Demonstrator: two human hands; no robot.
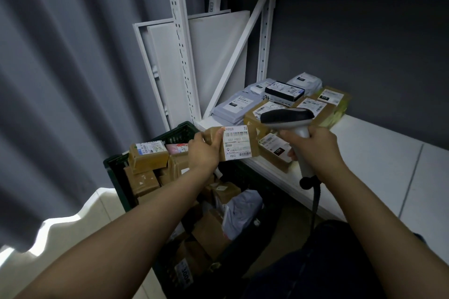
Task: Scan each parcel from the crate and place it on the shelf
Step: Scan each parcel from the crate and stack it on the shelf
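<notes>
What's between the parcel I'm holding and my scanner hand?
In the head view, a small brown parcel lying on the shelf shows between the held parcel and your right hand gripping the scanner.

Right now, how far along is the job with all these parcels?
Done: several labelled parcels, such as a flat grey mailer bag and a black-and-white box, lie on the white metal shelf. In hand: the left hand holds a brown cardboard parcel with a white label while the right hand grips the grey handheld scanner beside it. Left: the dark green plastic crate holds many more brown boxes.
</notes>
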